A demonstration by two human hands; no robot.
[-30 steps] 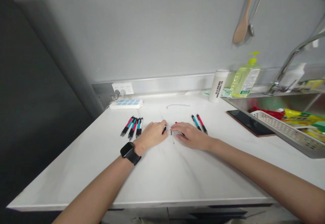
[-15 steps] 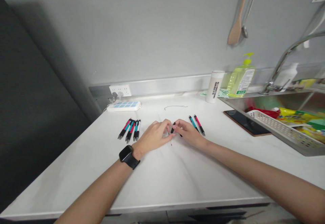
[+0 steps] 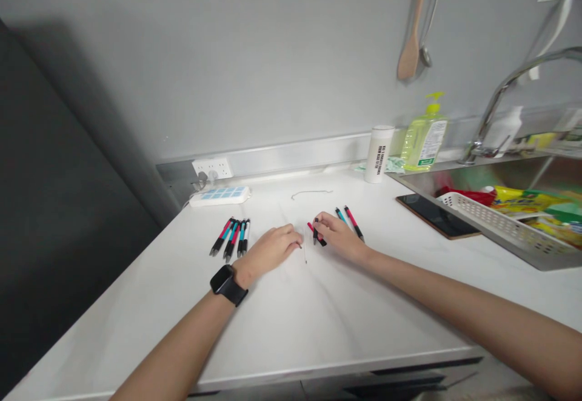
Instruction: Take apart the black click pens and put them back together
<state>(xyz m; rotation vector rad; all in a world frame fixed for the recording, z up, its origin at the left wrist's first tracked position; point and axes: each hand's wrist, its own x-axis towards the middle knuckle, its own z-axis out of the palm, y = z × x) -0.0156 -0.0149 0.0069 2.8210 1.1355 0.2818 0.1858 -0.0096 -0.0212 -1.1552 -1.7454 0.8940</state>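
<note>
My right hand pinches a short black pen part upright between thumb and fingers. Just beneath it a red pen barrel with a black end lies on the white counter, partly hidden by the fingers. Facing it, my left hand rests on the counter with fingers closed; a tiny dark tip shows at them, too small to name. Between the hands lies a thin pen refill. Several red, blue and white pens lie left of my left hand. A blue pen and a red pen lie beyond my right hand.
A thin wire-like strip lies farther back. Behind stand a power strip, a white canister and a yellow-green soap bottle. On the right are a phone and a sink with a white basket.
My hands have parted; the left has drawn back to the left. The black pen part now shows upright in my right hand, and the red barrel beneath has come into sight.
</note>
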